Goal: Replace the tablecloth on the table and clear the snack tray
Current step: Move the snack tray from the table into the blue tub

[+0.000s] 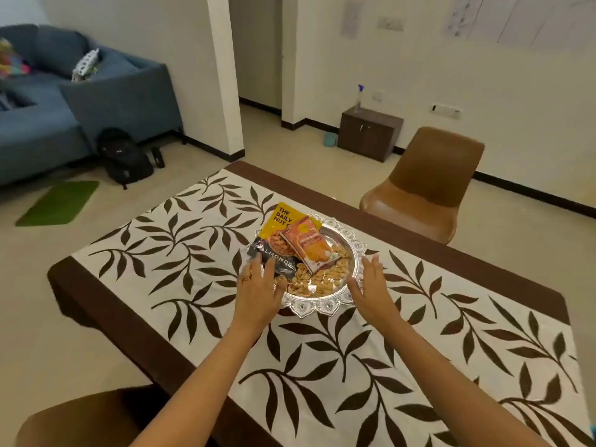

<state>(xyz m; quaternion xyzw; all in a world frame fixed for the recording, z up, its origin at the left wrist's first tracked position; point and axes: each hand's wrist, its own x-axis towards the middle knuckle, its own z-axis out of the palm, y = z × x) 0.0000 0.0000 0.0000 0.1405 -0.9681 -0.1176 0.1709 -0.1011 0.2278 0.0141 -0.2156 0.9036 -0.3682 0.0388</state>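
A round silver snack tray point(322, 306) with a scalloped rim sits mid-table on a white tablecloth point(206, 250) with brown leaf print and a brown border. In the tray lie a yellow nut packet point(281, 217), an orange packet point(309, 245), a black almonds packet point(274, 261) and loose nuts point(325, 277). My left hand point(258, 290) reaches over the tray's left rim with straight fingers, its fingertips over the almonds packet. My right hand point(371, 287) is at the tray's right rim, fingers straight, thumb spread toward the rim. Neither hand grips anything.
One brown chair point(425, 185) stands at the table's far side, another point(84, 417) at the near left corner. A blue sofa point(64, 101), a black backpack point(124, 158) and a green mat point(58, 203) are on the left. A small dark cabinet point(369, 132) stands by the wall.
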